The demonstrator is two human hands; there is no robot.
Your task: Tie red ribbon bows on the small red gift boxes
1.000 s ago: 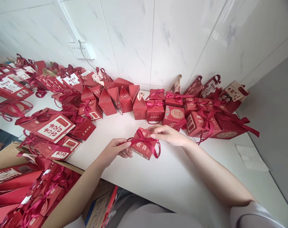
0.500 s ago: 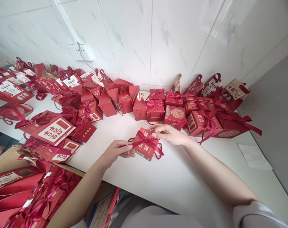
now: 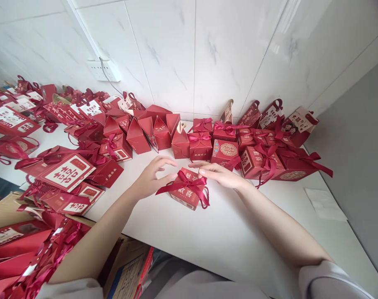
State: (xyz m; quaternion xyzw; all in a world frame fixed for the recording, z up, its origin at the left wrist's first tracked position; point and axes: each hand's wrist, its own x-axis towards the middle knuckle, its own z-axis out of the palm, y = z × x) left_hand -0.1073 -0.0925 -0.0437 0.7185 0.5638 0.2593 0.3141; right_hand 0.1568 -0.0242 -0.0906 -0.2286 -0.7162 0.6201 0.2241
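- Head view: one small red box [image 3: 183, 194], fitted with a ribbon bow [image 3: 189, 181], sits on the white worktop [image 3: 238, 236] between both hands.
- Left hand [image 3: 149, 178]: grip open, fingers curved and apart, thumb at the left side of the box; thumb contact cannot be confirmed.
- Right hand [image 3: 221, 174]: fingers at the far right edge of the box, thumb at the bow; whether the grip is closed on the ribbon cannot be told.
- Rear: gift boxes [image 3: 200, 148] line the tiled wall [image 3: 167, 54].
- Left: stacked boxes [image 3: 67, 172] lie near a cardboard carton [image 3: 6, 207].
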